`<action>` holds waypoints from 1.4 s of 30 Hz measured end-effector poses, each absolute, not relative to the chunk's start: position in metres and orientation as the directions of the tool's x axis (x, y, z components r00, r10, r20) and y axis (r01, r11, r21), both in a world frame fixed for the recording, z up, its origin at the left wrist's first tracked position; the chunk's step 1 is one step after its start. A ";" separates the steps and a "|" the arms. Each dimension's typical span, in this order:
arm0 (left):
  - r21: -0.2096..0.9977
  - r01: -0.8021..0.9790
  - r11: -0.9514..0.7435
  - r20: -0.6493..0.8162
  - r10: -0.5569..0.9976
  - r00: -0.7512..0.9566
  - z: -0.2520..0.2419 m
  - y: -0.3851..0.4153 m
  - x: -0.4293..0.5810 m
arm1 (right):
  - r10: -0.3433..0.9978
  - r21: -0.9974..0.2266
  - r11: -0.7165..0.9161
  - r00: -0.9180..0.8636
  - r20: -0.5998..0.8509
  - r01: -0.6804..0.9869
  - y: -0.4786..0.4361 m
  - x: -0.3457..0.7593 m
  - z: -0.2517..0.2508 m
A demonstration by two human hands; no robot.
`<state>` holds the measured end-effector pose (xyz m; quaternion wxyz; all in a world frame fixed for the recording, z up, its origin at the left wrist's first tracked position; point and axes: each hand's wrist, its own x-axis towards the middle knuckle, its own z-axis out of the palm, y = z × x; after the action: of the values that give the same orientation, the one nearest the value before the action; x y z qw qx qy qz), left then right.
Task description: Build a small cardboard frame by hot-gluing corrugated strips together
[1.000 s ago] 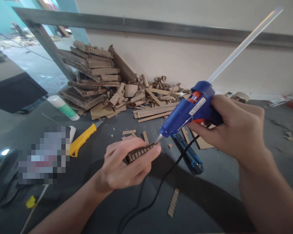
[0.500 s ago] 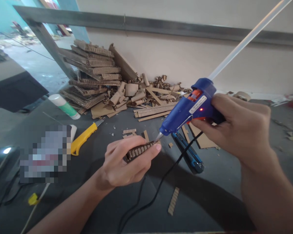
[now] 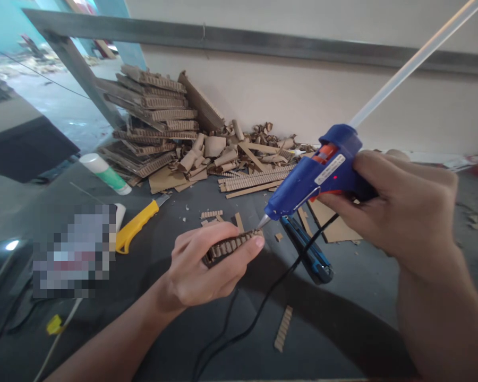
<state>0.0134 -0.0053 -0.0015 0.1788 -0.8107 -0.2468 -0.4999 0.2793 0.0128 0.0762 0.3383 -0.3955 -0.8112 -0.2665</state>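
Dark table (image 3: pixel 326 339) filled lower frame. At center, left hand (image 3: pixel 193 273) pinched cardboard (image 3: pixel 233 245); right hand (image 3: pixel 412 207), center right, gripped glue gun (image 3: pixel 297 188), tip (image 3: pixel 264 220) at cardboard's end. Looked like gluing; next move likely needed steady tip.

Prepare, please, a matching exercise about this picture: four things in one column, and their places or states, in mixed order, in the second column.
Things
1. blue plastic glue gun
2. small brown corrugated cardboard piece
3. yellow-handled knife
4. white-and-green cylindrical tube

Places or states
A. in the left hand
B. beside the brown corrugated cardboard stack
C. in the right hand
D. on the dark table, metal blade showing

Right pairs: 1-C, 2-A, 3-D, 4-B
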 end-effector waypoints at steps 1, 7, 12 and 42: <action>-0.046 0.579 -0.814 0.897 0.220 0.382 -0.001 -0.005 0.013 | 0.461 0.167 0.546 -0.461 0.759 0.821 0.013 0.280 0.077; -0.056 0.567 -0.822 0.905 0.198 0.376 0.001 -0.004 0.014 | 0.469 0.170 0.543 -0.464 0.751 0.822 0.013 0.284 0.078; -0.055 0.569 -0.821 0.902 0.203 0.380 0.001 -0.004 0.014 | 0.457 0.190 0.547 -0.481 0.748 0.815 0.013 0.284 0.080; 0.462 0.440 -0.770 0.828 0.552 0.096 -0.007 0.006 0.017 | 0.977 -0.864 0.207 -0.054 0.205 0.460 0.039 0.276 0.044</action>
<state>0.0174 0.0056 -0.0072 -0.0479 -0.7387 -0.3356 -0.5825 0.2755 0.0393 0.0440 0.4160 -0.5478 -0.6559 0.3109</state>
